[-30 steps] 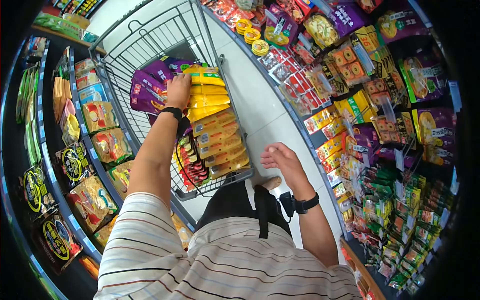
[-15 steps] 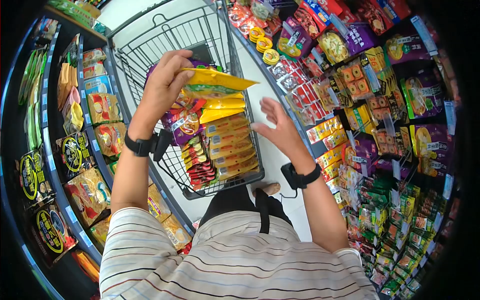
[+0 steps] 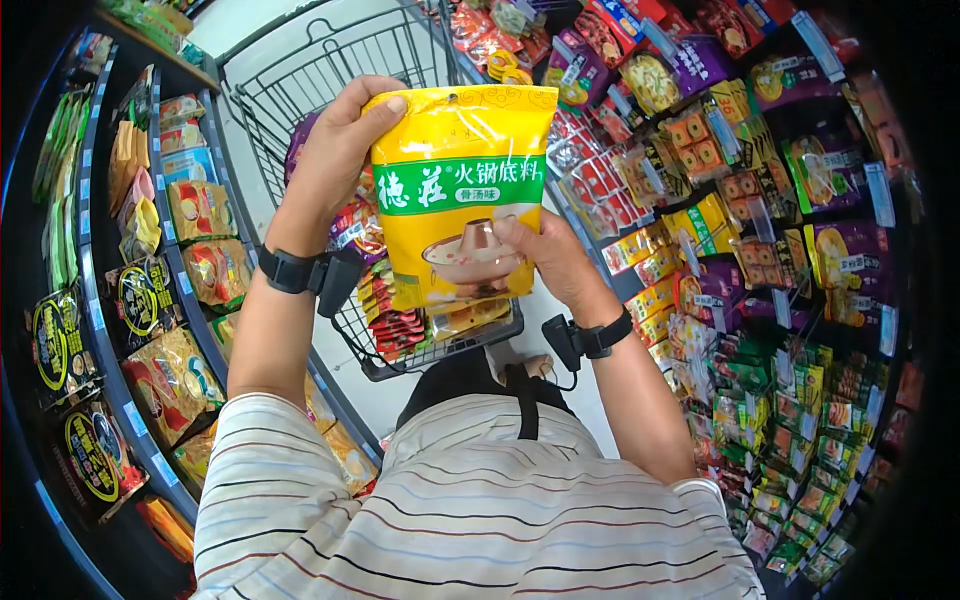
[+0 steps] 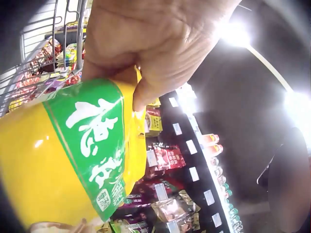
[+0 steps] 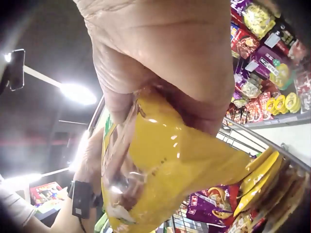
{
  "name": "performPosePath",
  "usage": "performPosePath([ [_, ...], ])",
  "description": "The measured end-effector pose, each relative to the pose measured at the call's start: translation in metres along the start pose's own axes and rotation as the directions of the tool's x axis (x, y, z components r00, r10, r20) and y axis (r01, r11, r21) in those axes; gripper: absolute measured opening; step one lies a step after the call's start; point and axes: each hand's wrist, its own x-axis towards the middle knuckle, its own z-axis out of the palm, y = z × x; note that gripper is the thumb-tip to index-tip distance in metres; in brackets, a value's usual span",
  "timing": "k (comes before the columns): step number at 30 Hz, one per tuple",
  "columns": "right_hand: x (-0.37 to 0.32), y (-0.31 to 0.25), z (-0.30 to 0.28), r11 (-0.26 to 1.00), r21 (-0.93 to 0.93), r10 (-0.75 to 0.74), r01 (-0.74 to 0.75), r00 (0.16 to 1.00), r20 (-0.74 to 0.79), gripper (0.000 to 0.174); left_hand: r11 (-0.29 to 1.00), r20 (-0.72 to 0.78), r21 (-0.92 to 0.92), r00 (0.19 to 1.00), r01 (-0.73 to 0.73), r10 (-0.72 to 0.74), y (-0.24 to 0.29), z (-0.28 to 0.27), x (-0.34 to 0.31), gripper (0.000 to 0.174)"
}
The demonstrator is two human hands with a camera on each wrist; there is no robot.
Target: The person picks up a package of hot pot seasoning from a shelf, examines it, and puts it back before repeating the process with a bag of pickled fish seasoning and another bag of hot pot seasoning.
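Note:
In the head view a yellow packet (image 3: 465,240) with a green band is held upright, its printed front facing the camera. The left hand (image 3: 335,150) pinches its upper left corner, thumb on the front. At its lower right edge the right hand (image 3: 560,260) grips it, thumb over the printed bowl. The left wrist view has the left hand (image 4: 150,43) holding the edge of the packet (image 4: 82,145). In the right wrist view, the right hand (image 5: 165,53) clasps the packet (image 5: 170,160) between thumb and fingers.
Behind the packet stands a wire shopping cart (image 3: 340,60) holding purple, red and yellow packets, partly hidden. A shelf of bagged goods (image 3: 205,270) runs along the left, and a curved rack of hanging packets (image 3: 770,260) along the right.
The left hand has lifted the yellow packet out of the cart and turned its front toward the head camera. The right hand, empty before, has moved in and taken hold of it.

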Motion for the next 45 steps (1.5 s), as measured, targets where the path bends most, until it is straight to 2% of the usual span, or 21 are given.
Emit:
performPosePath([
  [2, -0.011, 0.003, -0.003, 0.997, 0.072, 0.015, -0.013, 1.000, -0.026, 0.052, 0.997, -0.105, -0.074, 0.994, 0.002, -0.010, 0.000, 0.024, -0.003, 0.031],
  [4, -0.021, 0.000, -0.009, 0.992, 0.124, 0.031, -0.026, 0.999, -0.036, 0.051, 0.991, -0.009, -0.097, 0.996, 0.088, -0.089, -0.029, 0.010, -0.002, 0.042],
  [5, -0.025, -0.002, -0.011, 0.991, 0.135, 0.000, 0.009, 0.998, -0.065, 0.051, 0.976, 0.037, -0.182, 0.992, 0.122, -0.117, -0.043, 0.012, -0.006, 0.044],
  [6, -0.029, -0.004, -0.011, 0.989, 0.144, -0.029, 0.043, 0.995, -0.093, 0.050, 0.951, 0.084, -0.264, 0.986, 0.161, -0.144, -0.049, 0.018, -0.012, 0.046],
  [7, -0.034, -0.004, -0.013, 0.986, 0.152, -0.056, 0.074, 0.991, -0.120, 0.050, 0.933, 0.065, -0.317, 0.985, 0.174, -0.161, -0.039, 0.046, -0.028, 0.046],
  [8, -0.039, -0.004, -0.017, 0.985, 0.153, -0.063, 0.085, 0.988, -0.143, 0.049, 0.916, 0.126, -0.337, 0.975, 0.217, -0.184, -0.045, 0.054, -0.040, 0.048],
  [10, -0.048, -0.004, -0.025, 0.982, 0.155, -0.075, 0.104, 0.980, -0.184, 0.047, 0.917, 0.251, -0.221, 0.928, 0.331, -0.275, -0.069, 0.051, -0.057, 0.052],
  [13, -0.064, -0.001, -0.034, 0.982, 0.173, -0.041, 0.080, 0.975, -0.218, 0.048, 0.971, 0.200, -0.028, 0.953, 0.239, -0.228, -0.076, 0.086, -0.087, 0.051],
  [17, -0.089, 0.003, -0.052, 0.951, 0.290, -0.038, 0.102, 0.975, -0.220, 0.049, 0.929, 0.156, -0.208, 0.948, 0.306, -0.278, -0.079, 0.121, -0.103, 0.046],
  [23, -0.145, 0.000, -0.069, 0.909, 0.394, -0.043, 0.135, 0.971, -0.234, 0.052, 0.938, 0.188, -0.223, 0.956, 0.266, -0.227, -0.079, 0.167, -0.110, 0.046],
  [26, -0.171, -0.001, -0.073, 0.946, 0.217, -0.189, 0.243, 0.951, -0.243, 0.054, 0.935, 0.212, -0.235, 0.953, 0.264, -0.216, -0.081, 0.192, -0.113, 0.045],
  [30, -0.200, 0.008, -0.089, 0.952, 0.135, -0.230, 0.274, 0.934, -0.274, 0.058, 0.935, 0.249, -0.199, 0.938, 0.293, -0.241, -0.083, 0.222, -0.117, 0.045],
  [35, -0.229, 0.008, -0.106, 0.935, 0.148, -0.247, 0.321, 0.893, -0.377, 0.055, 0.914, 0.379, -0.185, 0.884, 0.362, -0.274, -0.076, 0.253, -0.124, 0.047],
  [38, -0.243, 0.013, -0.116, 0.934, 0.131, -0.248, 0.333, 0.866, -0.434, 0.052, 0.941, 0.421, -0.105, 0.872, 0.322, -0.252, -0.077, 0.266, -0.128, 0.052],
  [41, -0.262, 0.012, -0.122, 0.923, 0.131, -0.266, 0.361, 0.846, -0.461, 0.049, 0.954, 0.413, -0.009, 0.870, 0.299, -0.268, -0.078, 0.283, -0.138, 0.057],
  [45, -0.278, 0.007, -0.127, 0.904, 0.211, -0.243, 0.373, 0.851, -0.465, 0.047, 0.963, 0.402, -0.067, 0.890, 0.262, -0.214, -0.082, 0.299, -0.146, 0.056],
])
